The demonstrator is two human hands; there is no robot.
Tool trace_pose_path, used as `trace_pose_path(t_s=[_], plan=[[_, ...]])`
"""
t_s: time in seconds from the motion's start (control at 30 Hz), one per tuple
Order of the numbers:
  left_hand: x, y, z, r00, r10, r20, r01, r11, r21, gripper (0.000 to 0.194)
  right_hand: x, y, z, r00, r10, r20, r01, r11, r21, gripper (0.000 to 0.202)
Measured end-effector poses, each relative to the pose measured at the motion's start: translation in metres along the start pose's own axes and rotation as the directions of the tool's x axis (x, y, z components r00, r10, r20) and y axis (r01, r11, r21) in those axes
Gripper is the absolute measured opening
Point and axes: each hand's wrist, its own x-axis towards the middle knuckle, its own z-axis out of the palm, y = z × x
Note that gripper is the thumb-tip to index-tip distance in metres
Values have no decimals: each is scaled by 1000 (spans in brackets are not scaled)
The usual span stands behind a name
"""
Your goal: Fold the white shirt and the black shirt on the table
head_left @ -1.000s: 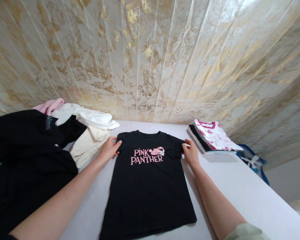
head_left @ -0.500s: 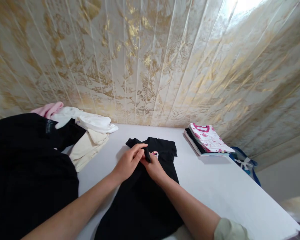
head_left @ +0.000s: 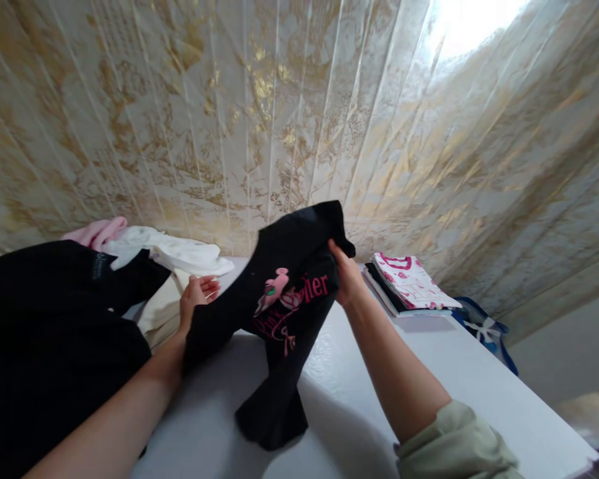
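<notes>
Black shirt (head_left: 294, 249), pink print, raised over white tabletop (head_left: 429, 366). Right hand (head_left: 348, 274): forearm angled up and inward, grip clamped on shirt's upper edge. Left hand (head_left: 197, 299): beside shirt, fingers loosely curled, grip apart. Folded stack (head_left: 414, 283) right.

Solid black is being shown by the shirt (head_left: 299, 243), its darkness being broken by pink lettering (head_left: 316, 286) and a pink cartoon figure (head_left: 275, 291) with a green eye. A cream-and-silver backdrop (head_left: 279, 133) is being veined with mottled gold. White is being dotted with magenta motifs on the folded top (head_left: 419, 287), its collar (head_left: 398, 263) being picked out in magenta. Pale green is being shown by the sleeve (head_left: 459, 442), white by the table (head_left: 429, 362).
</notes>
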Motion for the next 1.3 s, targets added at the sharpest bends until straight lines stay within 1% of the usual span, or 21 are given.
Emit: trace_pose_path(t_s=[0.07, 0.1, 0.17, 0.23, 0.3, 0.33, 0.37, 0.43, 0.47, 0.53, 0.63, 0.7, 0.77, 0.83, 0.9, 0.97, 1.03, 1.1, 1.17, 1.23, 1.3], plan=[[-1, -1, 3, 997, -39, -74, 32, 996, -84, 57, 16, 19, -38, 976, 73, -205, -127, 956, -264, 35], [-2, -1, 5, 993, -58, -102, 45, 991, -128, 53, 18, 30, -56, 948, 117, -296, -241, 873, -425, 32], [-7, 1, 10, 991, -72, -109, 53, 985, -165, 44, 14, 50, -89, 923, 153, -353, -326, 799, -506, 33], [-15, 8, 14, 999, -13, -44, 9, 997, -80, 36, 1, 64, -112, 908, 123, -400, -348, 754, -558, 42], [-31, 21, 19, 986, 93, 136, -107, 989, 99, 29, -15, 71, -126, 925, 36, -379, -296, 693, -657, 49], [-41, 29, 21, 952, 133, 276, -191, 962, 196, 27, -23, 73, -130, 945, -20, -326, -236, 646, -726, 49], [-53, 38, 23, 883, 131, 450, -277, 921, 275, 27, -31, 75, -131, 967, -72, -244, -157, 588, -794, 47], [-81, 53, 25, 705, 45, 708, -429, 822, 375, 27, -46, 78, -129, 993, -110, -46, 10, 463, -886, 38], [-95, 58, 25, 615, -9, 789, -508, 760, 405, 24, -54, 79, -126, 995, -93, 33, 69, 413, -908, 34], [-118, 61, 27, 558, -108, 823, -607, 622, 494, 25, -68, 82, -118, 990, -38, 133, 139, 306, -942, 28], [-130, 53, 31, 558, -162, 814, -690, 455, 563, 19, -83, 86, -106, 985, -22, 172, 173, 129, -976, 26], [-122, 45, 34, 601, -157, 783, -667, 441, 601, 12, -89, 86, -101, 984, -32, 175, 177, 52, -983, 27], [-102, 40, 34, 729, -113, 675, -536, 519, 666, 10, -91, 86, -98, 984, -31, 174, 175, 13, -985, 26], [-79, 37, 32, 888, 0, 459, -334, 687, 646, 19, -92, 85, -97, 985, -30, 171, 171, -1, -985, 25], [-61, 36, 27, 949, 208, 236, -298, 835, 462, 35, -92, 84, -97, 985, -29, 173, 173, -1, -985, 24], [-56, 35, 26, 896, 427, 120, -438, 813, 383, 47, -93, 84, -97, 983, -27, 184, 184, 3, -983, 25], [-66, 33, 29, 819, 517, 247, -572, 712, 407, 42, -93, 85, -98, 980, -24, 200, 200, 3, -980, 27], [-85, 31, 37, 754, 395, 525, -634, 649, 421, 28, -93, 85, -98, 977, -25, 214, 214, 4, -977, 28], [-103, 30, 44, 685, 193, 703, -648, 604, 465, 23, -93, 84, -98, 975, -28, 220, 220, 7, -975, 29], [-113, 29, 48, 668, 59, 742, -655, 519, 549, 21, -93, 84, -98, 975, -28, 219, 220, 14, -975, 28], [-113, 31, 45, 717, 13, 697, -640, 409, 650, 21, -92, 83, -99, 976, -30, 215, 216, 30, -976, 27]])
